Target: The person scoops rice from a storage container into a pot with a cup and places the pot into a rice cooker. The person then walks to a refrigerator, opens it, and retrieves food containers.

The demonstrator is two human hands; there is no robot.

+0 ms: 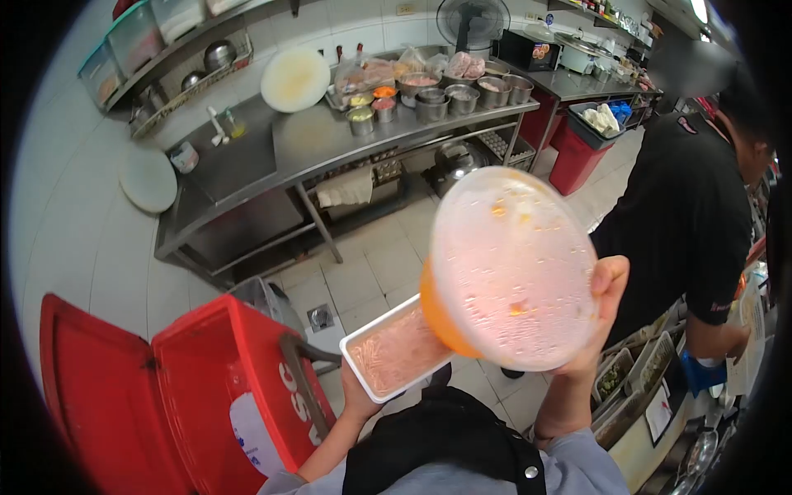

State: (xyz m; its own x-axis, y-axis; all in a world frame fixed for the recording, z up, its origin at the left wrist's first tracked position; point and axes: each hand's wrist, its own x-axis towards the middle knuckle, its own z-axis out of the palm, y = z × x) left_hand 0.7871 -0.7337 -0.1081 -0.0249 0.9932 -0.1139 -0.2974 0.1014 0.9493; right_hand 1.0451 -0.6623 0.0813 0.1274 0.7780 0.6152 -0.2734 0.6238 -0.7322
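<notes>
My right hand [609, 285] is wrapped round the side of a round plastic container [511, 268]. Its cloudy lid, beaded with droplets and orange bits, faces me, and orange contents show through the wall at the left. Lower down, my left hand [355, 394] grips the near end of a white rectangular tub [367, 384] filled with something pale pink. The round container overlaps the far end of the tub in my view, so that end is hidden. Whether the two containers touch, I cannot tell.
A red cooler [239, 363] stands at my left with its lid [95, 396] swung up. Beyond it runs a steel table [322, 144] with metal pots and a round white board [295, 80]. At right, a person in black [676, 190] works beside food trays [648, 363]. A red bin [577, 153] stands farther back.
</notes>
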